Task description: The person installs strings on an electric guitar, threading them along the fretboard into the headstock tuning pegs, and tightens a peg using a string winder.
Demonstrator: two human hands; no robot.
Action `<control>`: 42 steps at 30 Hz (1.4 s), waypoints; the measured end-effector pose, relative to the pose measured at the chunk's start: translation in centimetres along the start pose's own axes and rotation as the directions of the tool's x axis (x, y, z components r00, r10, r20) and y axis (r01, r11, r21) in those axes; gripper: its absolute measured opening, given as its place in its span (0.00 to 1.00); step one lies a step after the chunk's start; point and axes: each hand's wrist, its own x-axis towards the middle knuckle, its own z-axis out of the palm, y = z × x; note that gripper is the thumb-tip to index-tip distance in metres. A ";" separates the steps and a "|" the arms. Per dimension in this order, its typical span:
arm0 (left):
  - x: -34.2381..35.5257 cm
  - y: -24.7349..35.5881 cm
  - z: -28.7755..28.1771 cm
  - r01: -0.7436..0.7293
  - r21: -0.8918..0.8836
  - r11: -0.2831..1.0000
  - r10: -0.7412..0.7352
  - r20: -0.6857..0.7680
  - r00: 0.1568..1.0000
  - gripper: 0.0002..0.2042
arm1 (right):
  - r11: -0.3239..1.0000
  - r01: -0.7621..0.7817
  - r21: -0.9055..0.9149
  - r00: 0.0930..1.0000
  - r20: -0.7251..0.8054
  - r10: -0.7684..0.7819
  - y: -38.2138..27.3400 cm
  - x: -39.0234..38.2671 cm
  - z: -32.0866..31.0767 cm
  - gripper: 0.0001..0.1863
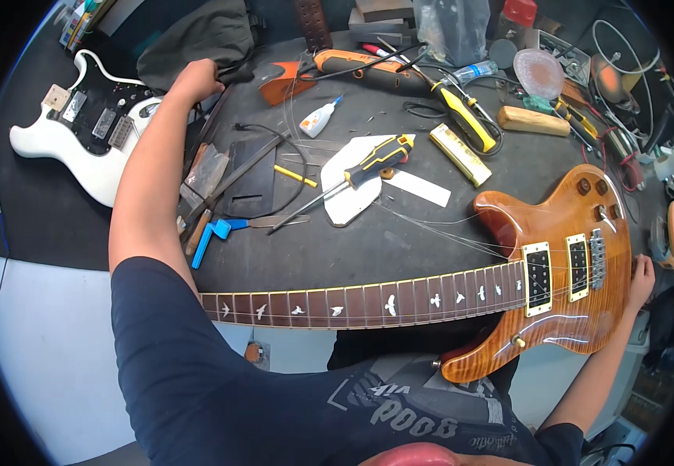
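Observation:
An amber flame-top electric guitar (500, 342) lies across my lap and the bench edge, its body at the right and its bird-inlaid fretboard (368, 303) running left until my left arm hides the end. Loose strings trail from it onto the bench. My right hand (642, 281) holds the rim at the body's right end, fingers partly hidden. Stretched to the back left, my left hand (199, 81) is closed beside a dark grey cloth bag (197, 43); whatever lies in its fingers is hidden. Below that arm sits a blue string winder (211, 237).
A white guitar body (88, 167) lies at the left. A yellow-black screwdriver (376, 161) rests on white paper (345, 206) mid-bench, near a glue bottle (319, 119). Behind are an orange rotary tool (368, 70), a yellow box (460, 155), a wooden handle (535, 120) and cables.

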 end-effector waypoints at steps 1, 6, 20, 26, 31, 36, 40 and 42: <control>-0.3 0.1 0.1 -0.009 0.004 1.000 0.009 -0.013 1.000 0.17 | 1.000 0.003 0.004 1.000 0.007 -0.003 -0.1 0.1 0.0 0.15; -3.6 -1.2 -0.6 -0.094 0.005 0.996 0.094 -0.050 0.994 0.14 | 0.994 0.038 -0.101 0.998 -0.039 -0.042 -0.2 0.3 1.5 0.15; -21.8 4.4 0.4 -0.062 -0.237 0.970 0.122 0.251 0.960 0.45 | 0.999 0.035 0.021 0.998 -0.046 -0.034 2.2 1.8 1.9 0.13; -20.3 9.8 0.2 0.032 -0.188 0.982 0.013 0.231 0.973 0.64 | 0.979 0.075 -0.191 0.995 -0.049 -0.086 0.3 1.0 2.0 0.17; -17.6 8.9 -0.1 0.166 -0.516 0.840 -0.002 0.304 0.953 0.56 | 0.958 0.175 -0.228 0.976 -0.086 -0.199 -1.9 0.7 3.3 0.16; -15.8 7.1 -0.1 0.355 -0.764 0.540 -0.180 0.307 0.935 0.46 | 0.960 0.183 -0.212 0.972 -0.105 -0.208 -1.7 0.9 3.6 0.16; -14.4 3.8 -2.3 0.253 -0.893 0.372 -0.203 0.187 0.961 0.38 | 0.965 0.152 -0.214 0.978 -0.109 -0.178 -1.6 0.4 3.0 0.15; -14.2 -0.5 -1.2 0.120 -0.942 0.313 -0.292 0.024 0.956 0.31 | 0.962 0.162 -0.219 0.978 -0.091 -0.186 -2.3 0.7 4.7 0.15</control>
